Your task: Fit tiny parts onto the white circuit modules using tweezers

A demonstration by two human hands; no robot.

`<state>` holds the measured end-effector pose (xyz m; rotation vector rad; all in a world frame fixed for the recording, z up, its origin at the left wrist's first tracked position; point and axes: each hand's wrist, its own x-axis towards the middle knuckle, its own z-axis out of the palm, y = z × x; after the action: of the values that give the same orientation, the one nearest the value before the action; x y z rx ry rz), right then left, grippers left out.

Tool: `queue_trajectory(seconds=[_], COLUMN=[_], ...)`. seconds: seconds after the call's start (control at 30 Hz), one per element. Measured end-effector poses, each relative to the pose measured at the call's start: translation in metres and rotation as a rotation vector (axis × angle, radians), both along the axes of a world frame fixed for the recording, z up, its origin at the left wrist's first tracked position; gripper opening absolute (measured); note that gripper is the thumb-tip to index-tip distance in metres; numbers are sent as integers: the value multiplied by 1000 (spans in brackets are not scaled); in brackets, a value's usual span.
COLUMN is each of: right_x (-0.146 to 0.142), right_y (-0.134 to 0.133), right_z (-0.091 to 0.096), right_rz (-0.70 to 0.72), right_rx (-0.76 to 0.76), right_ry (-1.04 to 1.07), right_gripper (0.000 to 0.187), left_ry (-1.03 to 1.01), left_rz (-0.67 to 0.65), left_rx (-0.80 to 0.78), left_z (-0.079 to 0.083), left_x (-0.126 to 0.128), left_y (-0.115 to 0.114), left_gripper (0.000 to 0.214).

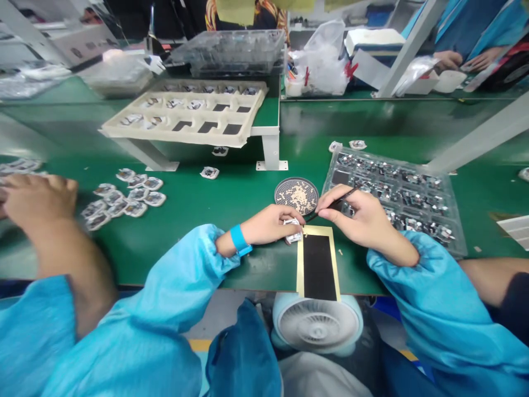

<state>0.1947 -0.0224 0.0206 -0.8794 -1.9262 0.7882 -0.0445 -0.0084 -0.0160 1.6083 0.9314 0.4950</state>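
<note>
My left hand [270,223] is closed on a small white part [293,230], held at the top left corner of a black pad with a yellow border [318,264]. Between the fingers of my right hand [359,215] is a pair of dark tweezers [336,200], pointing left toward the white part. Whether the tips touch it I cannot tell. Just beyond both hands sits a round grey dish [279,188] holding many tiny beige pieces [300,197]. A few beige pieces lie beside the pad.
On the right stands a clear tray [458,234] of small electronic parts. White parts [124,201] lie grouped on the left, near a co-worker's arm [45,220]. A cream tray [182,138] rests on a raised shelf with metal legs [270,149]. Below the table edge is a fan [318,325].
</note>
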Motion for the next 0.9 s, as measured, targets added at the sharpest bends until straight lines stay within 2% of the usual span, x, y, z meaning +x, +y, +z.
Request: queue_trajectory(seconds=[0.13,0.47,0.9], right_x=[1,-8,-10], right_y=[0,3,5], right_z=[-2,-12,-17], right_rz=[-8,69,81], right_rx=[39,171,180], right_ry=[26,-113,-147], right_gripper=[7,4,5], left_ry=[-39,28,43], left_rz=[64,40,65], left_rx=[11,-131,-144], left_z=[-1,9,10], left_x=[3,1,2], left_y=[-4,-5,-5], left_gripper=[12,27,28])
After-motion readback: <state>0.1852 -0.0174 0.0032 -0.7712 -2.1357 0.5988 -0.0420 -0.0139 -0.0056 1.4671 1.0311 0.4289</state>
